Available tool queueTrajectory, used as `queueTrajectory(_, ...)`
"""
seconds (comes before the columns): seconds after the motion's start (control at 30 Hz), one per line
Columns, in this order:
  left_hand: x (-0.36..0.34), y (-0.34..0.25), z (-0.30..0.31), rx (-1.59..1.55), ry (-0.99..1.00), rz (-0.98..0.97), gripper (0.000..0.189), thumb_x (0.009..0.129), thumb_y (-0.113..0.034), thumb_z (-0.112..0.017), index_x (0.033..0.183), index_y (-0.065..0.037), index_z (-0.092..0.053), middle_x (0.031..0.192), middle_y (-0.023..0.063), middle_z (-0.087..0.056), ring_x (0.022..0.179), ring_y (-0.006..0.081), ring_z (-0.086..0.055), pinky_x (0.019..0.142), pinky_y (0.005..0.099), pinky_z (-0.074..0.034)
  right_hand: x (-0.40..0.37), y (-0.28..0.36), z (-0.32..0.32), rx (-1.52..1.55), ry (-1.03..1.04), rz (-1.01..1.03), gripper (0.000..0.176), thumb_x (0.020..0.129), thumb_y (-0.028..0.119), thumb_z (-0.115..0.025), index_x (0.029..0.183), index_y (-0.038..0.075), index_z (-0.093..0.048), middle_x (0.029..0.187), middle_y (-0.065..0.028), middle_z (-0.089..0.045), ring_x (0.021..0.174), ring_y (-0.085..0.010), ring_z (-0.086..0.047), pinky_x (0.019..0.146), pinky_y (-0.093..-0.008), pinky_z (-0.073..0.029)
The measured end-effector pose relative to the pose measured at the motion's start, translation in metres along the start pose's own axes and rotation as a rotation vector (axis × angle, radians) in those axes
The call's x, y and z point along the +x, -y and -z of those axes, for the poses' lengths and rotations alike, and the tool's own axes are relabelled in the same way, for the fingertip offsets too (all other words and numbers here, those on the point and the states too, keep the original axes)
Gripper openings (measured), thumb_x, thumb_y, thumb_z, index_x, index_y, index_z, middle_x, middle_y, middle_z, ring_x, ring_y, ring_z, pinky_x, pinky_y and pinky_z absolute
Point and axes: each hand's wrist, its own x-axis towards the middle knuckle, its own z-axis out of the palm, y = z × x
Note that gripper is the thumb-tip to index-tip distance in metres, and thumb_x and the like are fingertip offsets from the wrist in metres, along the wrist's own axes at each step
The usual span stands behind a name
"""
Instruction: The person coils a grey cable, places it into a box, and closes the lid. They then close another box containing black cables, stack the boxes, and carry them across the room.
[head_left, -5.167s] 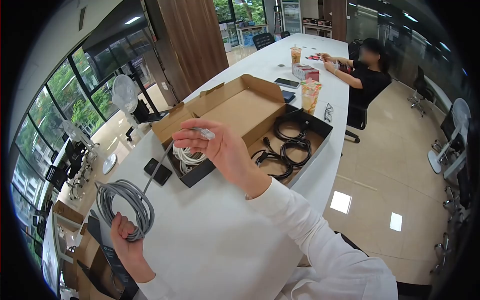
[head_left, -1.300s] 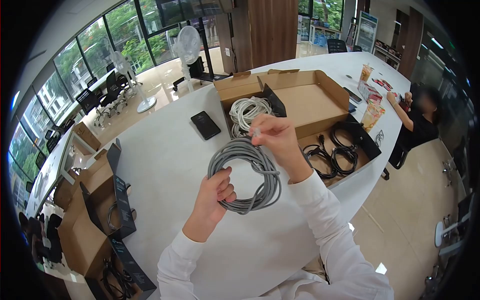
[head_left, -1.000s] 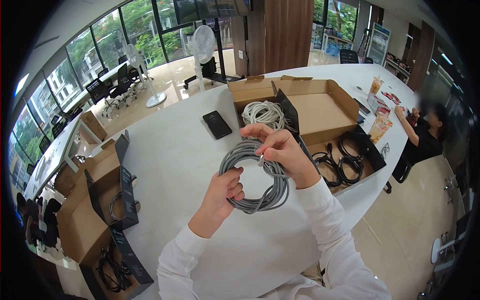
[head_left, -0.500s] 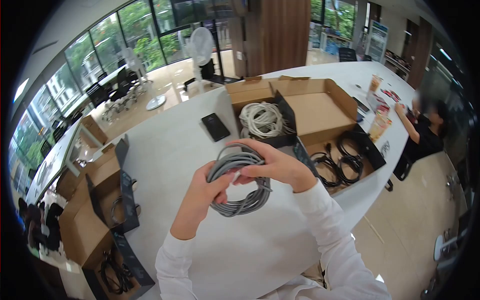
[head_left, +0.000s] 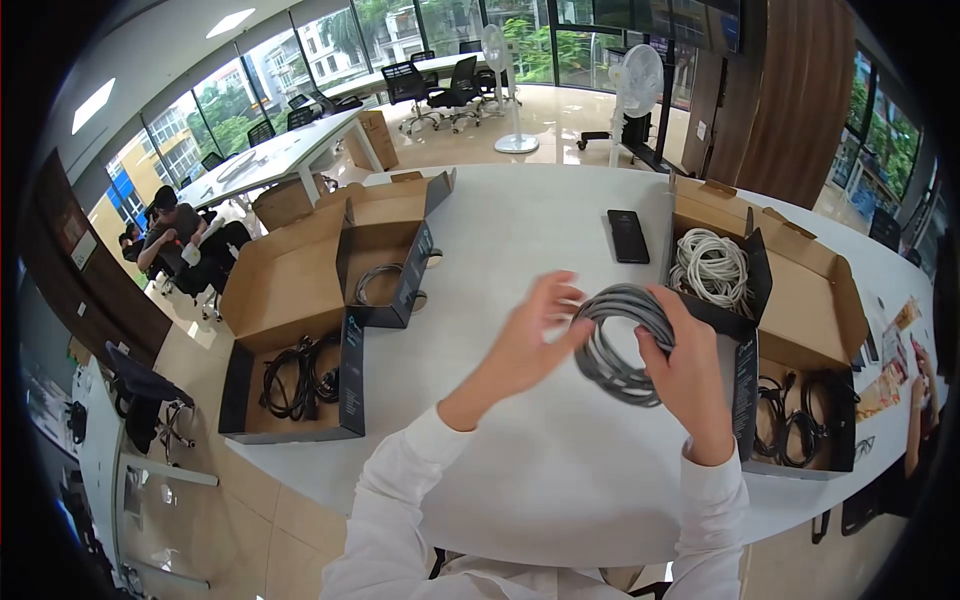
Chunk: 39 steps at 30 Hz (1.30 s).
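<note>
A coil of grey cable [head_left: 628, 378] is held up over the white table, gripped on its right side by my right hand [head_left: 690, 360], thumb in front and fingers behind. My left hand [head_left: 530, 340] is just left of the coil with its fingers apart, slightly blurred, the thumb right at the coil's edge. Behind the coil a black phone [head_left: 628, 237] lies on the table. To the right, a cardboard box [head_left: 760, 270] holds a bundle of white cable [head_left: 712, 266].
An open box at right [head_left: 745, 400] holds black cables [head_left: 795, 425]. At left, one open box [head_left: 350, 400] contains black cables [head_left: 300, 380] and another [head_left: 415, 270] a thin grey cable [head_left: 380, 283]. A person [head_left: 180, 235] sits far left; another person's arm [head_left: 918, 400] shows at right.
The view has turned left, bringing the left boxes nearer the middle. My left hand has come off the grey cable coil and opened; my right hand keeps hold.
</note>
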Motion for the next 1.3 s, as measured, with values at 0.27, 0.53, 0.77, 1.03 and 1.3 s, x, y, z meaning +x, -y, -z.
queueTrajectory(0.27, -0.036, 0.122, 0.158, 1.553, -0.631, 0.011, 0.061, 0.083, -0.025, -0.072, 0.134, -0.002, -0.048, 0.134, 0.0222, -0.048, 0.126, 0.0394, -0.047, 0.108, 0.058, -0.029, 0.012, -0.023, 0.012, 0.704, 0.045, -0.353, 0.041, 0.092, 0.004, -0.061, 0.13, -0.005, -0.05, 0.088, -0.0088, -0.067, 0.053, -0.007, -0.057, 0.047, -0.022, -0.046)
queueTrajectory(0.53, -0.026, 0.14, 0.162, 1.352, -0.533, 0.101, 0.033, 0.078, -0.008, -0.068, 0.111, -0.013, -0.067, 0.124, 0.0171, -0.056, 0.117, 0.0329, -0.053, 0.105, 0.0507, -0.032, 0.014, -0.013, 0.006, 0.779, 0.002, -0.329, 0.041, 0.093, 0.005, -0.06, 0.132, -0.006, -0.048, 0.091, -0.0088, -0.067, 0.052, -0.0062, -0.054, 0.046, -0.0207, -0.046)
queueTrajectory(0.77, -0.009, 0.154, 0.112, 1.159, -0.498, -0.18, 0.033, 0.074, 0.005, -0.063, 0.1, -0.015, -0.072, 0.117, 0.013, -0.063, 0.112, 0.0303, -0.058, 0.095, 0.0431, -0.039, 0.015, -0.004, -0.005, 0.82, -0.02, -0.29, 0.041, 0.095, 0.008, -0.061, 0.132, -0.006, -0.049, 0.092, -0.0093, -0.067, 0.053, -0.0056, -0.054, 0.046, -0.0205, -0.047)
queueTrajectory(1.03, 0.025, 0.131, 0.024, 0.898, -0.271, -0.224, 0.024, 0.079, -0.001, -0.065, 0.1, -0.012, -0.072, 0.117, 0.0177, -0.065, 0.104, 0.0339, -0.062, 0.095, 0.0455, -0.042, 0.012, -0.005, 0.001, 0.795, -0.094, -0.29, 0.04, 0.096, 0.008, -0.06, 0.132, -0.006, -0.05, 0.093, -0.0103, -0.067, 0.053, -0.006, -0.054, 0.046, -0.0203, -0.047)
queueTrajectory(1.3, 0.016, 0.079, 0.026, 0.98, -0.16, -0.205, 0.031, 0.082, -0.019, -0.073, 0.108, -0.004, -0.064, 0.112, 0.0174, -0.066, 0.098, 0.0342, -0.065, 0.082, 0.0484, -0.051, 0.011, -0.007, 0.008, 0.769, -0.156, -0.318, 0.039, 0.096, 0.006, -0.058, 0.132, -0.006, -0.05, 0.094, -0.0103, -0.067, 0.053, -0.006, -0.054, 0.046, -0.0198, -0.047)
